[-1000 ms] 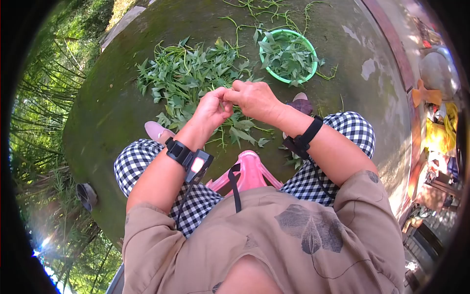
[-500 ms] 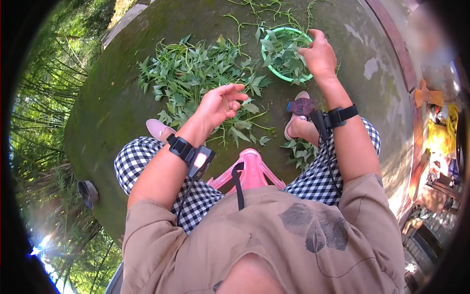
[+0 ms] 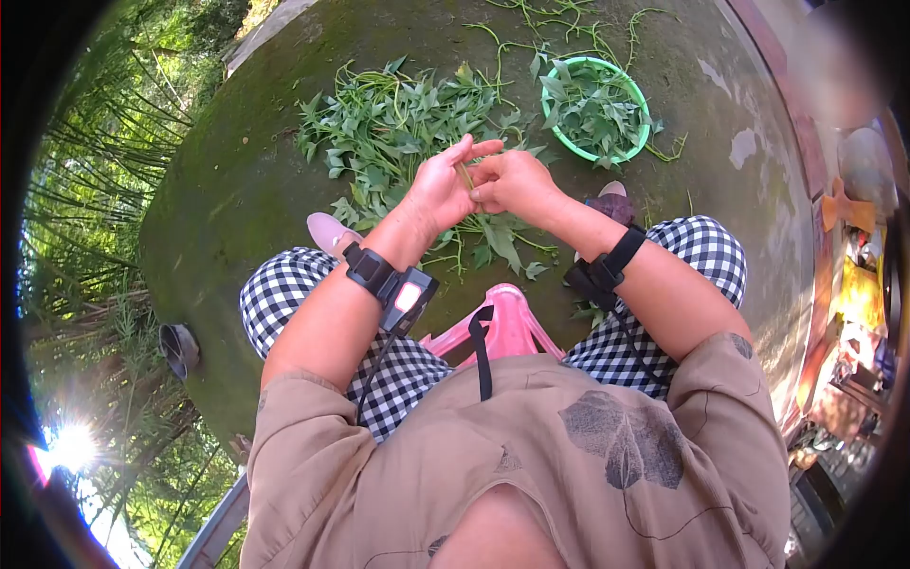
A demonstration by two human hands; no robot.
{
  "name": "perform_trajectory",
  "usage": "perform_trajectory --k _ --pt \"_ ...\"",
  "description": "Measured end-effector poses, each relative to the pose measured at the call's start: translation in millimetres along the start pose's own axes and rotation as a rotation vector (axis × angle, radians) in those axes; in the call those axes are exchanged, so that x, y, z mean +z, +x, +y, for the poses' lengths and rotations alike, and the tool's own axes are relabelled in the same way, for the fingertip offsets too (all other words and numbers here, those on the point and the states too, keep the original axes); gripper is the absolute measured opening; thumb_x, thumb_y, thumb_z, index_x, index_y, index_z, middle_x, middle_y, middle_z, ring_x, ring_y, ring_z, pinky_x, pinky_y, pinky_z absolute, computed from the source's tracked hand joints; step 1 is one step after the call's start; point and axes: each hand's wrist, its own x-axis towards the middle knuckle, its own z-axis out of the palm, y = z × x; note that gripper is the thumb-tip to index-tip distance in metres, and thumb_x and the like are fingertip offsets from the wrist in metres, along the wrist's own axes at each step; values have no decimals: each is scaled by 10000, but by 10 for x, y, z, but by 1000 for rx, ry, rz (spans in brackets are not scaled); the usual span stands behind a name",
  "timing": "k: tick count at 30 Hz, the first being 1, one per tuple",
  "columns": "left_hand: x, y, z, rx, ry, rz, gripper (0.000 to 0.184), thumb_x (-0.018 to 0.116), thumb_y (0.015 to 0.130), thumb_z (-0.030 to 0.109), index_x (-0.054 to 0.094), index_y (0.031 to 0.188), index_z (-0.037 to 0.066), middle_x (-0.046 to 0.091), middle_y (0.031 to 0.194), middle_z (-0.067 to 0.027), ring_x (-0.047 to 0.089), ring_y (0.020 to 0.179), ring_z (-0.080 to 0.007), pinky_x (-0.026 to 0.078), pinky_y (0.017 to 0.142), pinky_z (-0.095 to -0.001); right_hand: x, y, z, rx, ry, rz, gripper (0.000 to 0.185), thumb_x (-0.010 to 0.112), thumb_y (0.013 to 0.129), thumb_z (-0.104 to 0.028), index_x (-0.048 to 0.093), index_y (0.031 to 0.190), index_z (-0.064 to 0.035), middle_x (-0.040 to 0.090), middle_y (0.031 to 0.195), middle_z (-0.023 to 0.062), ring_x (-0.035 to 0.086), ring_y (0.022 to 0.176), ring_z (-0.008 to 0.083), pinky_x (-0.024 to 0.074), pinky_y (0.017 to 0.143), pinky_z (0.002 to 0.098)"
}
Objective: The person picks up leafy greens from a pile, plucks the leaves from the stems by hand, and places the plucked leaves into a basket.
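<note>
My left hand (image 3: 443,187) is in front of the leaf pile, half curled around a thin pale-green stem (image 3: 465,175) that crosses its fingers. Against it, my right hand (image 3: 518,186) has its fingertips pinched on the same stem. Below the hands are green leaves (image 3: 500,239); whether they hang from the stem or lie on the ground I cannot tell. A heap of leafy green vines (image 3: 379,123) spreads on the ground beyond my left hand. To the right, a light-green plastic basket (image 3: 647,116) holds picked leaves (image 3: 599,109).
Bare stems (image 3: 559,19) lie scattered at the far side. I sit on a pink plastic stool (image 3: 512,318), feet on the mossy ground (image 3: 227,180). A dark pot-like container (image 3: 178,349) stands at the left, near bushes. Various household items (image 3: 858,294) are along the right edge.
My right hand has left the basket's rim and come in to meet my left hand at the stem. The view has shifted slightly, so the heap and basket appear further right.
</note>
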Motion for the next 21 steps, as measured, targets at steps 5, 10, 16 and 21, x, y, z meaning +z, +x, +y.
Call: perform_trajectory --k 5,10,16,21 --pt "123 -149 117 143 126 76 538 337 1021 469 485 1331 56 592 1212 -143 608 1010 -283 488 871 -493 -10 212 29 -28 424 38 99 674 769 -38 663 849 18 671 751 83 650 644 170 509 557 282" --pt "391 -467 310 424 499 264 519 338 1027 455 529 1277 42 630 1119 -138 604 977 -239 477 867 -443 -348 60 -264 38 637 118 67 662 820 -43 623 864 -12 643 741 74 610 606 147 518 544 293" --pt "392 -771 715 585 597 293 288 441 1009 263 582 1072 20 587 752 -39 569 671 -130 499 640 -299 -740 -35 -505 -80 317 215 95 685 817 -91 638 858 -20 620 695 49 584 573 148 479 512 276" --pt "513 -666 765 724 824 254 238 460 992 208 576 1043 6 494 662 1 531 578 -114 475 542 -278 -930 -141 -760 -81 753 308 67 644 832 -79 616 859 -25 645 703 66 601 576 147 465 535 260"
